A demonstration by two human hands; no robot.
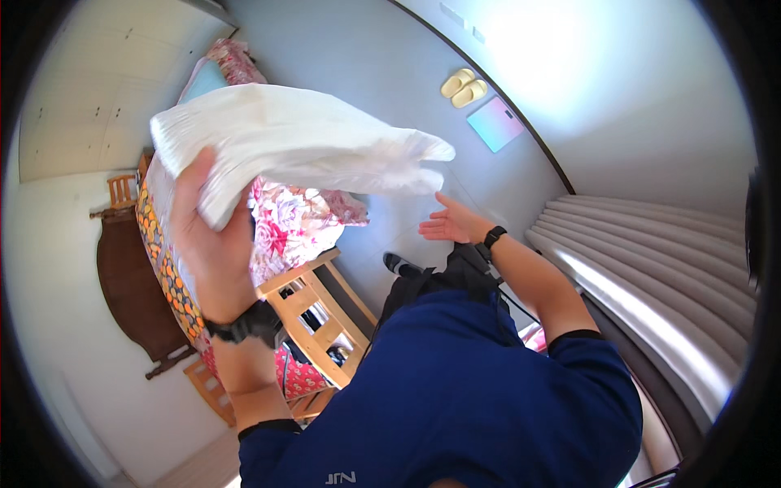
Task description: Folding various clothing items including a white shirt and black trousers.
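My left hand (207, 238) is raised and grips the near end of a white folded cloth (274, 134), its thumb on top and fingers underneath. The cloth looks like a garment, though its kind is unclear. It stretches rightward in the air over the bed, and its blurred far end splits into two flaps. Just below those flaps is my right hand (448, 221), palm turned up, fingers spread, holding nothing. A small gap seems to separate it from the cloth. Both wrists wear black straps.
The bed carries a floral sheet (293, 226) and a dark wooden headboard (137, 280). A wooden slatted frame (323, 320) stands close on my left. Yellow slippers (465, 89) and a pastel bathroom scale (495, 124) lie on the floor by the wall. Gathered curtains (647, 262) hang at right.
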